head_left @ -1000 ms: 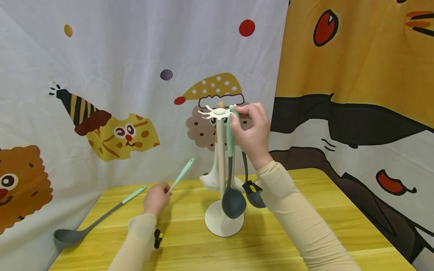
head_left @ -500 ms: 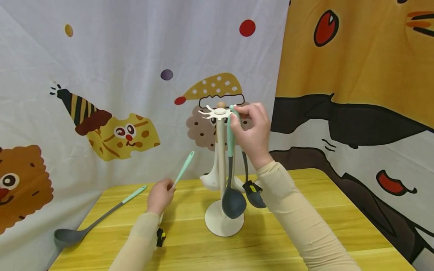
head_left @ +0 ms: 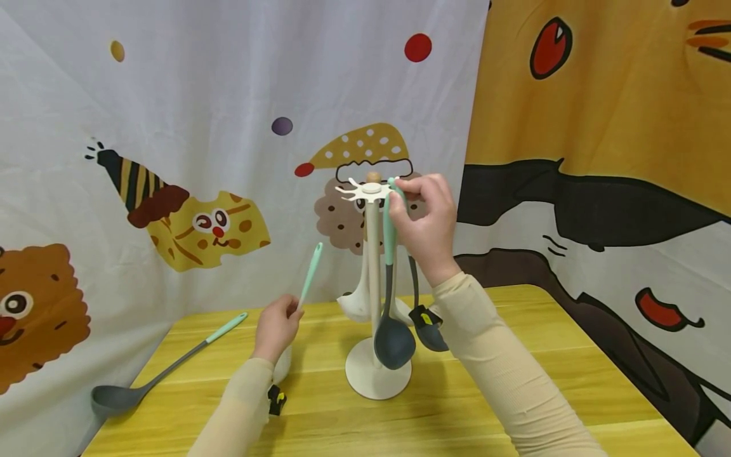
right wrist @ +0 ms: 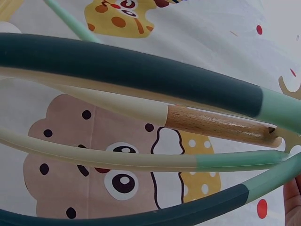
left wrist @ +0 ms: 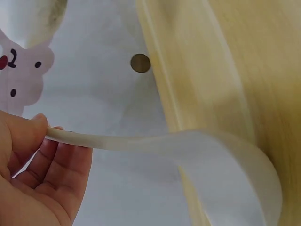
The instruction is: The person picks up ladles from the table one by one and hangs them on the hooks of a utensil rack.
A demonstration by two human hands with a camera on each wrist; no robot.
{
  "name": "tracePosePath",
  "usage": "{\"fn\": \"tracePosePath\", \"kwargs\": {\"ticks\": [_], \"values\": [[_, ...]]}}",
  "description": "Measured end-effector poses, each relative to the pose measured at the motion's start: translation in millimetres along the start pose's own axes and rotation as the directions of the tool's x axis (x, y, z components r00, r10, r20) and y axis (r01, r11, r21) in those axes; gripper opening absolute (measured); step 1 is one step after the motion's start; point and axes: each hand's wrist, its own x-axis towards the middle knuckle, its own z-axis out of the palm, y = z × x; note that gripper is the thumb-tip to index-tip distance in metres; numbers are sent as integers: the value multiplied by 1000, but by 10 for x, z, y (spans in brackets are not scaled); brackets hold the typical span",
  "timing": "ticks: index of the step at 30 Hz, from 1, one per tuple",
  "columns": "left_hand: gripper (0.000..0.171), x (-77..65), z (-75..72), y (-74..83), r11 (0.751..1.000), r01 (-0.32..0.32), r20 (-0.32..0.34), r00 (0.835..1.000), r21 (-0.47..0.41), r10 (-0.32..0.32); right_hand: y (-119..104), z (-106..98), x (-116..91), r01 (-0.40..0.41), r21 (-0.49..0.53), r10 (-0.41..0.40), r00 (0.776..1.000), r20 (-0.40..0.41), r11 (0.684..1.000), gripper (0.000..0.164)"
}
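Note:
My left hand [head_left: 276,327] pinches a white ladle [left wrist: 221,165] by its shank. Its mint-green handle end points up, and its white bowl hangs below the hand, partly behind the sleeve in the head view. At the top of the white utensil rack [head_left: 373,273], my right hand [head_left: 428,222] pinches the mint handle of a dark grey ladle [head_left: 394,343]. That ladle hangs down in front of the rack's pole. Whether its handle hole sits on a hook is hidden by the fingers.
Another grey ladle [head_left: 117,400] with a mint handle lies on the table's left side. Behind the pole hang a white ladle [head_left: 355,304] and a second dark utensil [head_left: 431,337]. A wooden-handled utensil [right wrist: 216,125] also hangs there. A printed curtain [head_left: 228,95] stands behind the table.
My left hand has moved a little rightward and up, bringing the white ladle more upright, so its bowl now shows below the hand. My right hand has stayed in place on the dark ladle's handle.

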Motion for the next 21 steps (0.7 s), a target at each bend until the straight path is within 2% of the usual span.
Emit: {"fn": "tracePosePath", "kwargs": {"ticks": [8, 14, 21], "values": [[7, 6, -9, 100, 997, -22, -57, 998, -79, 18, 12, 7, -1, 1, 1, -1, 1000, -6, 1000, 27], [6, 17, -67, 218, 992, -28, -86, 996, -127, 17, 8, 6, -3, 1, 0, -1, 1000, -5, 1000, 27], [7, 26, -142, 363, 983, -68, -120, 992, -170, 48, 5, 11, -4, -7, -2, 7, 1000, -5, 1000, 27]]}}
